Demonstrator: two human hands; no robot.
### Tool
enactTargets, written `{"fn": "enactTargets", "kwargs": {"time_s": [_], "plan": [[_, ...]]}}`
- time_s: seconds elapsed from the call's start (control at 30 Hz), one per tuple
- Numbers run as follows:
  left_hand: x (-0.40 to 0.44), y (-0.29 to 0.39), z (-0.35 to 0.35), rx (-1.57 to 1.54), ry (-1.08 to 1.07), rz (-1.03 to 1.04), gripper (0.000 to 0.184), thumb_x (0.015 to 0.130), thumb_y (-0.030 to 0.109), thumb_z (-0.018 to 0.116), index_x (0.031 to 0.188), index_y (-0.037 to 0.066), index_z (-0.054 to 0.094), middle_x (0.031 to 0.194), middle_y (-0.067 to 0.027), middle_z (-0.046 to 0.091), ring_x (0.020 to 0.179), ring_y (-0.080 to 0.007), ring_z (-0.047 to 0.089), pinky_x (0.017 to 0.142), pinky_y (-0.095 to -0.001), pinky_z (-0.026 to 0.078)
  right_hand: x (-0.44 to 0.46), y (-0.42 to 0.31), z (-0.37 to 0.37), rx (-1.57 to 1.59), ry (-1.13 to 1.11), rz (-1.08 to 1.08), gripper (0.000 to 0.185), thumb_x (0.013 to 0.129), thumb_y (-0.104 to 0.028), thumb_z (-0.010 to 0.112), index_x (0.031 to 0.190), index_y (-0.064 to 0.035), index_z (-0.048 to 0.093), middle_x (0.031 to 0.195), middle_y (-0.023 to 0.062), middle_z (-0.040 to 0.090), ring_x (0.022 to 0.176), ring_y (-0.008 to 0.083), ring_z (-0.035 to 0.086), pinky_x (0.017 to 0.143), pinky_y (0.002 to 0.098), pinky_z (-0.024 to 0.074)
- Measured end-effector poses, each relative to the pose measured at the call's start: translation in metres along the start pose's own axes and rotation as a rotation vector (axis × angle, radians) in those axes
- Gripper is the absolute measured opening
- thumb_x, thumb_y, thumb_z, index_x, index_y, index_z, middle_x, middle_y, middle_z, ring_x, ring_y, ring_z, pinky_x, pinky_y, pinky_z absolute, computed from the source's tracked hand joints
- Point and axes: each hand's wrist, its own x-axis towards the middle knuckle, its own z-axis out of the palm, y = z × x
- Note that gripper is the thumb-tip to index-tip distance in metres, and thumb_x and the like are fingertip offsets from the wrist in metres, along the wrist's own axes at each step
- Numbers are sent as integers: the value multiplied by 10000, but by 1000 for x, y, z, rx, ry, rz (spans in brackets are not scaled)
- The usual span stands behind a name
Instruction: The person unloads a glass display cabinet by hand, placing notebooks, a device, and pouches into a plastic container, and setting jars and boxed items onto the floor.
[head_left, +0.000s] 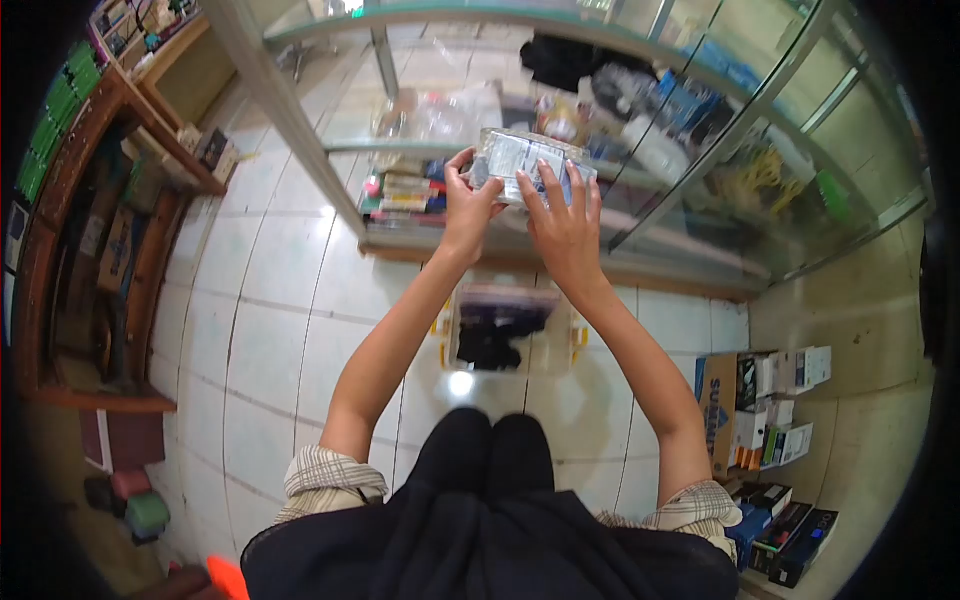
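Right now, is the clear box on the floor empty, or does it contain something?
Not empty: dark things show inside the clear box; how full, I cannot tell.

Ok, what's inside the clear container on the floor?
Black material, too unclear to identify, lies in the clear container, toward the picture's left. Anything beneath it is covered.

2 hands (467, 215), 1 wrapped package (512, 152), 1 floor bin (550, 345).

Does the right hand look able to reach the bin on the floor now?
Probably, with some bending: nothing seems to stand between the right hand and the bin. But its fingers are on the packet, so it would likely leave that first.
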Motion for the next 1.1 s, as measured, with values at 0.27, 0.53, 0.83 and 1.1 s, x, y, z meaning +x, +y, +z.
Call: {"fn": "enactTargets", "kwargs": {"time_s": [0.27,0.53,0.83,1.1], "plan": [[-138,-99,-99,176,90,-478,610,777,3,528,1280,207,248,1124,-111,451,939,-187,527,696,-302,494,-155,-74,24,283,-301,-158,433,760,-137,521,1190,-173,486,1160,84,484,1069,304,461,874,472,385],[-125,-226,-132,601,88,-480,400,788,45,580,1159,-14,442,1039,-171,514,943,-248,559,733,-327,521,-226,-81,105,428,-467,-71,440,777,-109,500,1210,-172,447,1117,94,486,1033,300,463,849,461,402],[-121,-221,-131,1227,-178,-480,582,748,234,640,1214,-46,433,1164,-237,512,1077,-354,502,901,-379,406,-242,-82,118,580,-925,10,525,761,-199,623,1236,-175,399,1185,141,427,1072,346,434,886,491,383],[-45,-74,-56,382,-181,3,373,854,158,537,1185,1,469,1133,-123,528,1081,-214,486,937,-319,363,-107,-15,60,687,-353,206,425,760,-107,605,1158,-26,480,1215,198,431,1124,360,418,948,428,351]]}}
